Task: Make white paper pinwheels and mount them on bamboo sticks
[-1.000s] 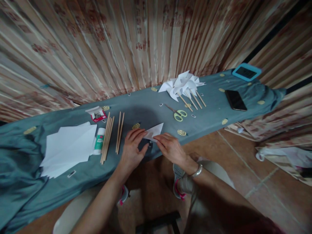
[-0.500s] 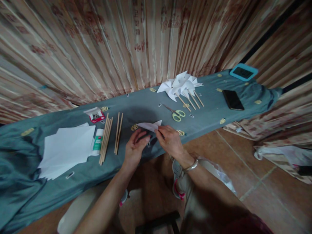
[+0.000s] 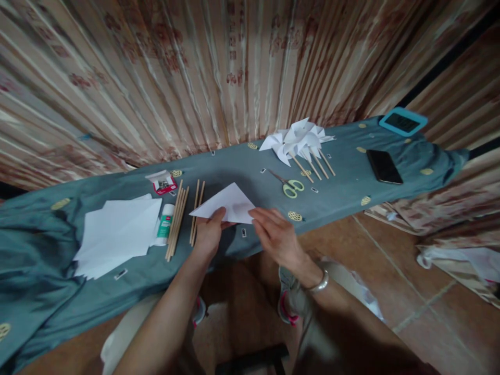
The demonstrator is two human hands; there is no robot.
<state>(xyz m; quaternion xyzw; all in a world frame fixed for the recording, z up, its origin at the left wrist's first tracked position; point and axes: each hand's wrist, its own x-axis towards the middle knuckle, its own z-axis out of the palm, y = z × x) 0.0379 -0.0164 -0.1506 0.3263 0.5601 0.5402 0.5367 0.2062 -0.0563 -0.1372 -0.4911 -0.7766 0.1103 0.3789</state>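
Note:
A white sheet of paper folded into a triangle (image 3: 231, 202) is held over the front of the table, its point facing away from me. My left hand (image 3: 210, 229) pinches its lower edge, thumb on top and fingers underneath. At the right corner, my right hand (image 3: 277, 237) grips the paper between thumb and fingertips. Two wooden sticks (image 3: 198, 200) lie partly behind the paper's left tip. Left of them are a bundle of several wooden sticks (image 3: 177, 224) and a glue stick (image 3: 164, 225) with a white cap.
White paper sheets (image 3: 117, 234) are stacked at the left, with an open red-and-white box (image 3: 164, 184) behind. Scissors (image 3: 292, 187), paper pinwheels (image 3: 299, 139), a phone (image 3: 384, 166) and a blue-framed digital clock (image 3: 403, 122) lie rightward. A curtain (image 3: 203, 78) hangs behind the table.
The paper has turned from nearly edge-on to showing its flat triangular face. My left hand, apart from it before, now grips its lower edge. The view has shifted slightly.

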